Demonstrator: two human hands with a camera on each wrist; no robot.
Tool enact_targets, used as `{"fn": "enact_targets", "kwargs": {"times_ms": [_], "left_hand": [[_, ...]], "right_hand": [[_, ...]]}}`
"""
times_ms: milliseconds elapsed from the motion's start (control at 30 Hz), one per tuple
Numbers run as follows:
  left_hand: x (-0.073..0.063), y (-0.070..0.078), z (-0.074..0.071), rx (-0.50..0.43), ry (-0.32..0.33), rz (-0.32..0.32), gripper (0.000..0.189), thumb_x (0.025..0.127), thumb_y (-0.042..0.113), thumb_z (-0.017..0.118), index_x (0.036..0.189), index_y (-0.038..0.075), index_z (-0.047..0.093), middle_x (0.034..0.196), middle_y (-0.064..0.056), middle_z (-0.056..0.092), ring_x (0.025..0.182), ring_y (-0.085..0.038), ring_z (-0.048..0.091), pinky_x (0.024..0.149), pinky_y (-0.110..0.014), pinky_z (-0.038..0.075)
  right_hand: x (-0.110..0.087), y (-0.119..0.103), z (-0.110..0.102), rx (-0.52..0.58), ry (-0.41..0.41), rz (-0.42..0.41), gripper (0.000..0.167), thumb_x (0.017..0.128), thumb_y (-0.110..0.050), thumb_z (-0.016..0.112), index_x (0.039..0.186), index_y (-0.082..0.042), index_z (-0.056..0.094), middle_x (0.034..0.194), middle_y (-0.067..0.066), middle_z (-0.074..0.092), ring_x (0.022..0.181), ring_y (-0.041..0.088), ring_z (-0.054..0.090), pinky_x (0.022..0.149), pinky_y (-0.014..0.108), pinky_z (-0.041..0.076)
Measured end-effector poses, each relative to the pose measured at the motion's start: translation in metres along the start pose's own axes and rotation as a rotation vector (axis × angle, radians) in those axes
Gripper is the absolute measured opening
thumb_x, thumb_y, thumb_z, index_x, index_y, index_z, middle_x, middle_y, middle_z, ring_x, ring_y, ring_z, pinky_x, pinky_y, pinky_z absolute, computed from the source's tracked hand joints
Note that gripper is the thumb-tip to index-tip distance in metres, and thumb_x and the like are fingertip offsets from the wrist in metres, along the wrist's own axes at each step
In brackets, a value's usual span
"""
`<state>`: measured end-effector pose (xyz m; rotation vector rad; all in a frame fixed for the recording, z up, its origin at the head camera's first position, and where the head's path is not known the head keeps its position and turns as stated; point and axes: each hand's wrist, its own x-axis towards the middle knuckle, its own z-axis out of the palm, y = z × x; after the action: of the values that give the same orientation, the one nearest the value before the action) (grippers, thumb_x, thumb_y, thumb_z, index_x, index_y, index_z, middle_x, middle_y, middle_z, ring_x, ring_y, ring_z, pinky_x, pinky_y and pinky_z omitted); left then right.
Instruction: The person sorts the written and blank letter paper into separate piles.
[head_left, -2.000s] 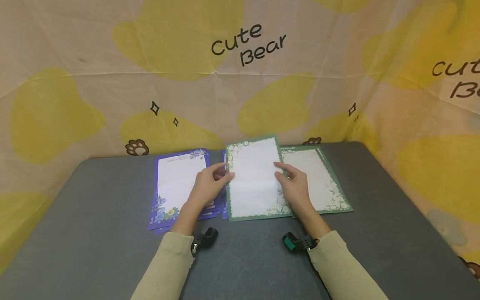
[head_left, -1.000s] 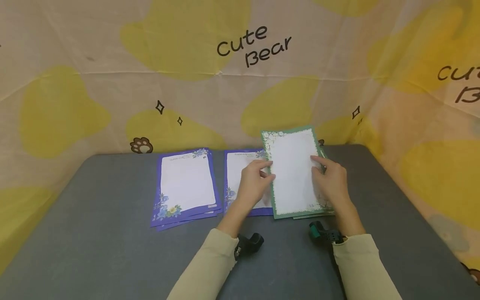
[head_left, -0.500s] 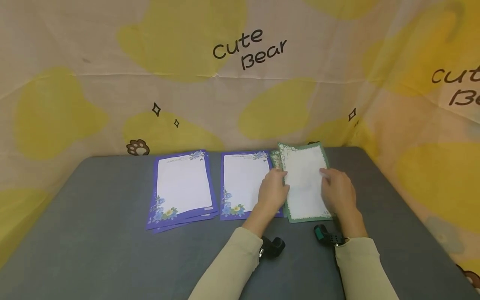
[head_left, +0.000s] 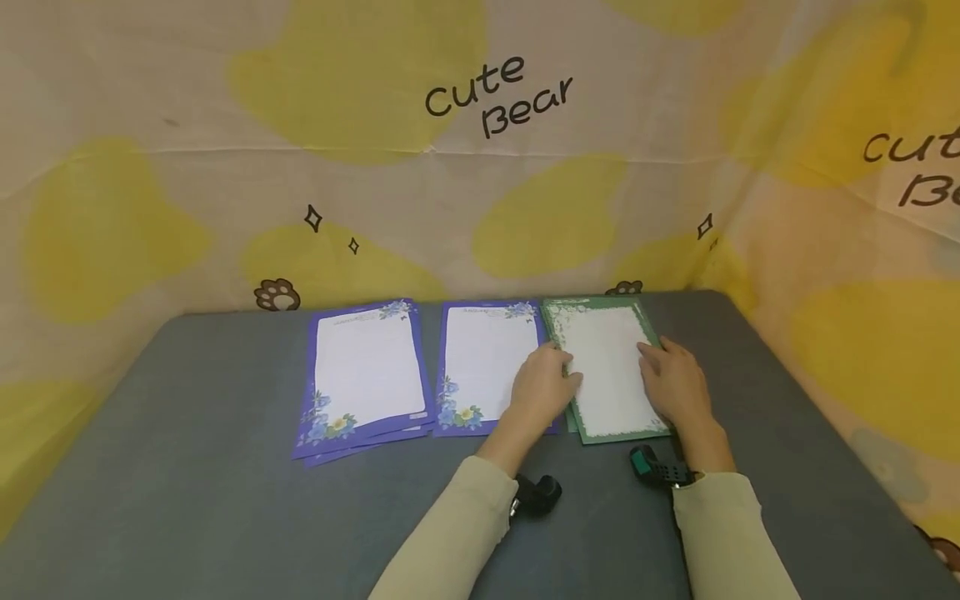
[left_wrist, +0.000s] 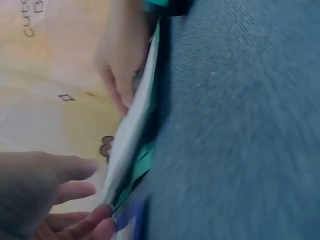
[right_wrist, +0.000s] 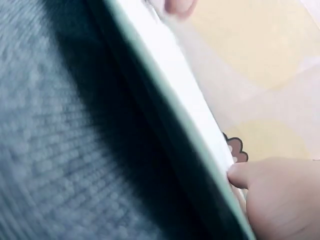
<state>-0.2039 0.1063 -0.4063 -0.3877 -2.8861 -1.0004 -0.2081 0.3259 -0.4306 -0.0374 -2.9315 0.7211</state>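
Observation:
A green-bordered sheet of floral letter paper (head_left: 607, 367) lies over other green sheets (head_left: 573, 419) at the right end of a row. My left hand (head_left: 542, 385) holds its left edge, thumb reaching onto the white area. At the right edge, my right hand (head_left: 677, 379) pinches the paper between thumb and fingers. In the left wrist view, my left fingertips (left_wrist: 105, 215) are right at the sheet's edge. The right wrist view shows the near edge (right_wrist: 185, 125) raised, with a dark shadow beneath. Purple floral letter paper (head_left: 487, 358) is beside my left hand, its lower right corner partly hidden.
A fanned stack of purple letter paper (head_left: 367, 367) lies farther left. The dark grey table (head_left: 187, 483) ends at the back against a pale yellow printed cloth (head_left: 360, 192). Black cameras are worn on the left wrist (head_left: 536, 496) and the right wrist (head_left: 656, 467).
Both hands have carried the green-bordered sheet from the middle to the right and lowered it over the green sheets, uncovering the middle purple paper.

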Motion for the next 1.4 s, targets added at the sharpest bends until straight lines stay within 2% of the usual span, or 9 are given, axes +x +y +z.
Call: {"fn": "enact_targets", "kwargs": {"times_ms": [67, 200, 400, 600, 767, 933, 1067, 1200, 1400], "left_hand": [[-0.005, -0.003, -0.010, -0.050, 0.009, -0.011, 0.029, 0.096, 0.021, 0.069, 0.121, 0.008, 0.074, 0.140, -0.013, 0.063, 0.131, -0.030, 0.060, 0.105, -0.042, 0.054], [-0.014, -0.021, -0.035, -0.023, 0.083, -0.045, 0.029, 0.094, 0.024, 0.070, 0.120, 0.012, 0.075, 0.132, -0.009, 0.069, 0.123, -0.031, 0.064, 0.099, -0.044, 0.056], [-0.022, -0.072, -0.078, 0.022, 0.128, -0.181, 0.036, 0.094, 0.027, 0.071, 0.126, 0.012, 0.072, 0.131, -0.012, 0.069, 0.124, -0.035, 0.063, 0.099, -0.050, 0.055], [-0.031, -0.106, -0.096, -0.061, 0.114, -0.299, 0.051, 0.093, 0.024, 0.071, 0.138, 0.003, 0.061, 0.138, -0.020, 0.064, 0.130, -0.040, 0.059, 0.108, -0.053, 0.049], [-0.033, -0.108, -0.096, -0.143, 0.099, -0.327, 0.059, 0.089, 0.018, 0.075, 0.141, 0.000, 0.055, 0.135, -0.022, 0.065, 0.127, -0.043, 0.060, 0.107, -0.054, 0.050], [-0.032, -0.105, -0.095, -0.173, 0.097, -0.321, 0.064, 0.083, 0.010, 0.078, 0.142, 0.001, 0.055, 0.130, -0.020, 0.069, 0.123, -0.042, 0.063, 0.105, -0.053, 0.051], [-0.033, -0.105, -0.094, -0.167, 0.110, -0.321, 0.060, 0.080, 0.007, 0.078, 0.137, 0.004, 0.061, 0.129, -0.018, 0.070, 0.109, -0.036, 0.069, 0.096, -0.049, 0.055], [-0.034, -0.105, -0.093, -0.147, 0.112, -0.307, 0.055, 0.079, 0.008, 0.079, 0.133, 0.005, 0.065, 0.127, -0.016, 0.071, 0.090, -0.027, 0.068, 0.083, -0.044, 0.057], [-0.032, -0.108, -0.094, -0.161, 0.105, -0.299, 0.052, 0.083, 0.011, 0.078, 0.132, 0.006, 0.066, 0.129, -0.016, 0.070, 0.100, -0.030, 0.071, 0.086, -0.044, 0.058]], "right_hand": [[0.000, -0.002, -0.002, -0.033, -0.001, -0.016, 0.044, 0.104, -0.020, 0.048, 0.143, 0.000, 0.054, 0.155, 0.039, 0.032, 0.143, 0.059, 0.028, 0.115, 0.074, 0.025], [-0.001, -0.016, -0.009, -0.071, 0.046, -0.069, 0.049, 0.102, -0.024, 0.054, 0.142, 0.004, 0.053, 0.151, 0.040, 0.038, 0.139, 0.059, 0.034, 0.114, 0.072, 0.028], [0.001, -0.064, -0.007, 0.231, -0.057, -0.071, 0.055, 0.104, -0.039, 0.054, 0.146, -0.003, 0.052, 0.146, 0.027, 0.054, 0.130, 0.047, 0.056, 0.106, 0.062, 0.046], [-0.003, -0.104, 0.015, 0.494, -0.239, -0.001, 0.057, 0.103, -0.041, 0.055, 0.149, -0.007, 0.050, 0.157, 0.018, 0.046, 0.134, 0.042, 0.056, 0.110, 0.056, 0.048], [-0.005, -0.118, 0.022, 0.649, -0.292, 0.088, 0.057, 0.104, -0.033, 0.056, 0.151, -0.002, 0.044, 0.159, 0.021, 0.040, 0.140, 0.040, 0.050, 0.114, 0.052, 0.044], [-0.005, -0.121, 0.024, 0.745, -0.373, 0.081, 0.060, 0.104, -0.027, 0.057, 0.154, 0.000, 0.037, 0.162, 0.022, 0.033, 0.147, 0.040, 0.041, 0.119, 0.051, 0.039], [-0.007, -0.118, 0.027, 0.793, -0.332, 0.090, 0.055, 0.103, -0.021, 0.059, 0.151, -0.001, 0.043, 0.160, 0.021, 0.038, 0.147, 0.039, 0.041, 0.119, 0.052, 0.039], [-0.008, -0.119, 0.034, 0.725, -0.263, 0.083, 0.046, 0.100, -0.011, 0.059, 0.145, -0.004, 0.052, 0.152, 0.020, 0.050, 0.142, 0.037, 0.047, 0.116, 0.051, 0.043], [-0.008, -0.123, 0.037, 0.530, -0.247, 0.068, 0.042, 0.099, -0.004, 0.055, 0.141, -0.008, 0.060, 0.155, 0.022, 0.046, 0.145, 0.042, 0.043, 0.112, 0.055, 0.045]]}}
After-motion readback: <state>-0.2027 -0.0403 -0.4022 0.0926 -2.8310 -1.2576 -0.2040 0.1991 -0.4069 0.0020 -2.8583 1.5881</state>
